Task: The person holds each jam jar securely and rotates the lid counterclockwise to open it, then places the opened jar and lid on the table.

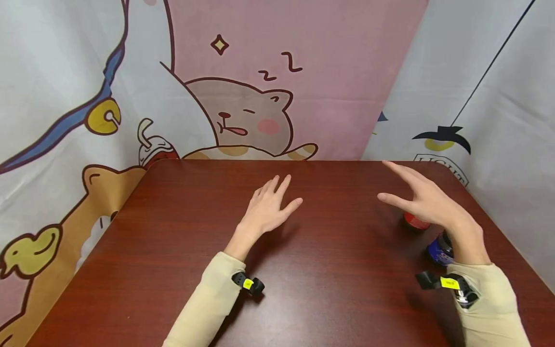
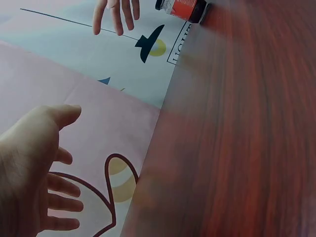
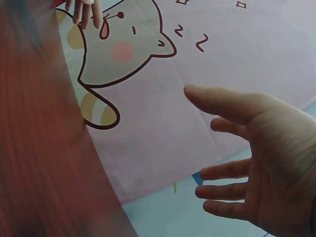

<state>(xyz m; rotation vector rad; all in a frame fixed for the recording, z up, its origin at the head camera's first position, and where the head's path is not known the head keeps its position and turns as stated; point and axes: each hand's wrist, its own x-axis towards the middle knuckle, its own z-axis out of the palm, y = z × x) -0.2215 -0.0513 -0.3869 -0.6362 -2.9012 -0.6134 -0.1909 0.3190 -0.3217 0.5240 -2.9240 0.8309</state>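
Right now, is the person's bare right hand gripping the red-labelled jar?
No: the left wrist view shows space between the right hand and the red-labelled jar.

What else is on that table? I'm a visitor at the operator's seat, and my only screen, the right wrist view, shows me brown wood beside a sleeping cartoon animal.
Observer: The head view shows a red-labelled jar toward the right side of the table.

Operator: How fun, I can't see that at all! Is it alone over there?

Observer: No, the head view also shows a blue container with a dark top, nearer the camera than the jar; only part of it is visible.
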